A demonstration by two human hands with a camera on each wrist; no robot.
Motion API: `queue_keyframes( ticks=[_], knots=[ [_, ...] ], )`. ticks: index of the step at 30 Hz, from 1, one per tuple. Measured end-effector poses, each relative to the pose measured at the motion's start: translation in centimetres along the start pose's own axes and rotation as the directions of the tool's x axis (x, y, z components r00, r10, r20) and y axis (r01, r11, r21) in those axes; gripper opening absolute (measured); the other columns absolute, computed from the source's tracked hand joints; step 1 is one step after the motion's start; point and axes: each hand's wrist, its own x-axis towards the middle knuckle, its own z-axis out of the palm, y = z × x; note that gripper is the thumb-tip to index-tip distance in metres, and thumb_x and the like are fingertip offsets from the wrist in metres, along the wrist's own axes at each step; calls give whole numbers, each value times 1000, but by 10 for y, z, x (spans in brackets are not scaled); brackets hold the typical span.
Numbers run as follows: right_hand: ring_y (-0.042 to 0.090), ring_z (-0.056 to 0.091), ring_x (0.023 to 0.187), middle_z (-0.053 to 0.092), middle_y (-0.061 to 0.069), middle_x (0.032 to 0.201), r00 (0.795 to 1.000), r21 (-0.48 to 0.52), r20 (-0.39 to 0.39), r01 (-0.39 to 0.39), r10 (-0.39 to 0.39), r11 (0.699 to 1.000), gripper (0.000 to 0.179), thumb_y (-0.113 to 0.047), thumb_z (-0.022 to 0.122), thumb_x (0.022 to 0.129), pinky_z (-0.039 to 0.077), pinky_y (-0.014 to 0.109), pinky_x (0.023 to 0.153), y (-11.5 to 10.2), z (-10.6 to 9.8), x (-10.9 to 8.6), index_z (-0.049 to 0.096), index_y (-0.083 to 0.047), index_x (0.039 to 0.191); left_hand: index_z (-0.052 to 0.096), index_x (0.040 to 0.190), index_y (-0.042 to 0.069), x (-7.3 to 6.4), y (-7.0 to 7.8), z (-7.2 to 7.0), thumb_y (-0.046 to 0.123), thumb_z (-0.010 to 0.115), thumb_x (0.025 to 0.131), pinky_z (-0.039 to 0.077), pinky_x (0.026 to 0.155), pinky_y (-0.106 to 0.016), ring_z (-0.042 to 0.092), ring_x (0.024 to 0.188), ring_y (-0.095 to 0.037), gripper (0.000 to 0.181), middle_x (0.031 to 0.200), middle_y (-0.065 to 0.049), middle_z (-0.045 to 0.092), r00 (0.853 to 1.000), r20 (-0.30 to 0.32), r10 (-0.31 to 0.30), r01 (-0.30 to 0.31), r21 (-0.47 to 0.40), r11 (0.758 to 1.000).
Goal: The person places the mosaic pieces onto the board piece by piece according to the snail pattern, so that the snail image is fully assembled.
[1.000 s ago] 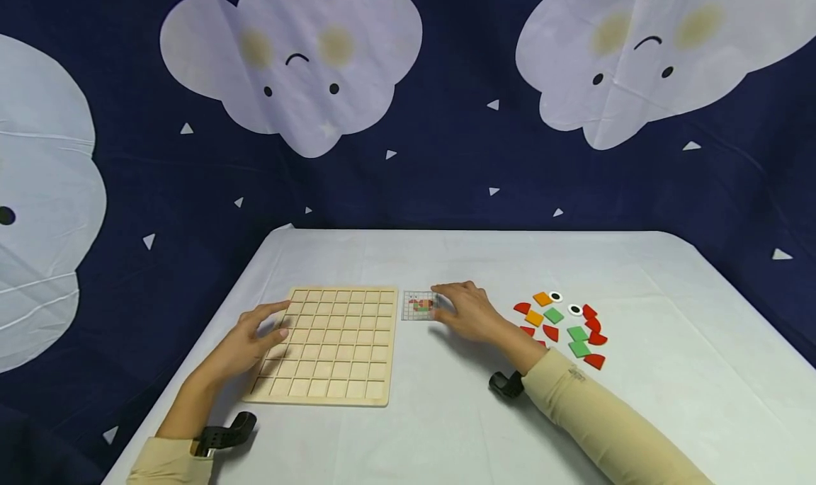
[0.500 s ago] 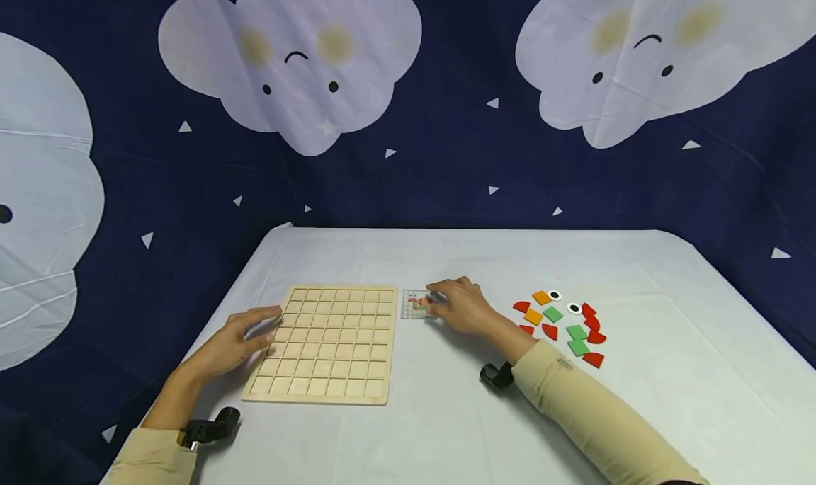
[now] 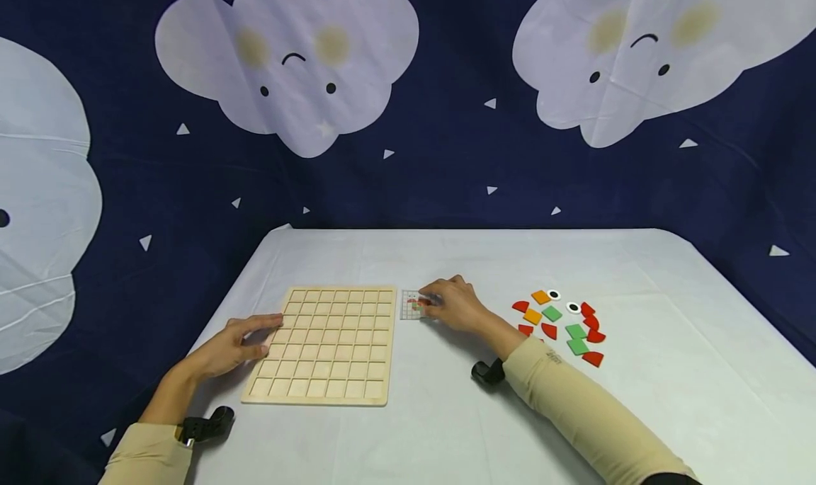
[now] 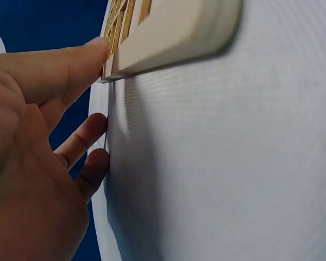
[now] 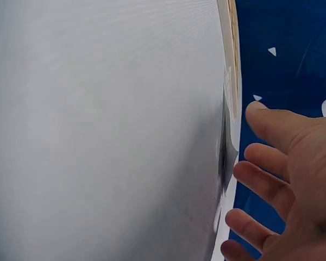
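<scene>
A light wooden grid board (image 3: 328, 343) lies on the table, its square compartments bare. At its left edge rests my left hand (image 3: 226, 347), fingers extended; in the left wrist view the thumb (image 4: 70, 65) meets the board's side (image 4: 163, 38). A small gridded picture card (image 3: 408, 306) with a red, orange and green pattern lies just right of the board. My right hand (image 3: 455, 304) hovers over the card's right part and hides some of it. In the right wrist view its fingers (image 5: 263, 185) are spread beside the card (image 5: 228, 152), and no grip on it shows.
Right of the right hand lie loose flat pieces: red quarter rounds (image 3: 593, 359), green squares (image 3: 575, 331), orange squares (image 3: 540, 297) and two white eye discs (image 3: 573, 308). A white cloth covers the table (image 3: 440, 428). A dark blue cloud-printed curtain (image 3: 446, 180) hangs behind.
My left hand has drawn back to the left, from over the board to its edge. The right hand has shifted slightly left, further over the card. Board and pieces stay put.
</scene>
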Motion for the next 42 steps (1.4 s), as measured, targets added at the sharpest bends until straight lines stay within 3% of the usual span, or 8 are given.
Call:
queue_keyframes(
  ticks=[3, 8, 11, 18, 25, 30, 36, 42],
  knots=[
    [31, 47, 111, 63, 4, 126, 1000, -29, 8, -6, 6, 1000, 38, -27, 69, 84, 35, 48, 90, 0, 1, 2, 66, -16, 119, 52, 132, 1, 0, -1, 1, 16, 65, 84, 29, 95, -54, 25, 125, -33, 53, 146, -25, 38, 1000, -7, -19, 19, 21, 1000],
    [30, 46, 108, 63, 3, 125, 1000, -70, 5, -9, 9, 998, 33, -26, 69, 83, 35, 46, 86, 0, 3, 3, 69, -17, 114, 55, 130, 3, -1, -4, 1, 14, 66, 82, 27, 90, -31, 26, 113, -1, 51, 146, -21, 40, 1000, -19, -19, 19, 40, 999],
    [30, 46, 108, 63, 2, 125, 1000, -83, 4, -7, 8, 997, 32, -26, 71, 81, 35, 46, 85, 1, 3, 2, 70, -18, 112, 55, 130, 2, -2, -5, 0, 14, 66, 82, 25, 88, -23, 24, 107, 10, 51, 146, -21, 40, 1000, -21, -22, 23, 34, 999],
    [29, 45, 107, 62, 0, 125, 1000, -102, 6, -2, 3, 995, 34, -27, 72, 80, 35, 44, 85, 2, 7, 2, 70, -19, 113, 55, 130, 2, -5, -4, -1, 15, 66, 81, 21, 89, -24, 27, 112, 0, 52, 144, -21, 43, 999, -35, -9, 10, 37, 999],
    [29, 44, 110, 61, -1, 127, 1000, -103, 19, -11, 13, 995, 33, -27, 71, 82, 33, 43, 85, 3, 4, 1, 69, -20, 114, 55, 129, 0, -4, -9, 1, 12, 65, 82, 16, 90, -16, 27, 120, 15, 51, 143, -23, 44, 998, -50, 35, -35, 5, 999],
    [30, 43, 113, 60, -2, 128, 999, -122, 38, -18, 23, 992, 33, -27, 71, 82, 33, 44, 85, 6, -2, -2, 69, -20, 114, 54, 130, -2, 0, -8, 4, 11, 65, 81, 11, 93, -12, 30, 128, 8, 51, 143, -22, 44, 998, -47, 43, -44, -20, 999],
    [32, 44, 111, 61, -1, 127, 999, -138, 49, -15, 22, 990, 35, -25, 71, 80, 32, 43, 81, 19, -13, -8, 69, -19, 114, 54, 130, -1, 4, 6, 14, 9, 65, 82, 21, 89, -22, 33, 119, -19, 50, 145, -18, 43, 999, -42, 9, -10, -28, 1000],
    [33, 45, 110, 62, 1, 126, 998, -139, 55, 0, 8, 990, 34, -23, 70, 80, 32, 42, 79, 37, -24, -20, 70, -18, 114, 53, 132, 1, 10, 25, 35, 6, 63, 84, 27, 90, -31, 32, 106, -21, 49, 147, -16, 41, 1000, -24, -20, 20, -29, 999]
  ],
)
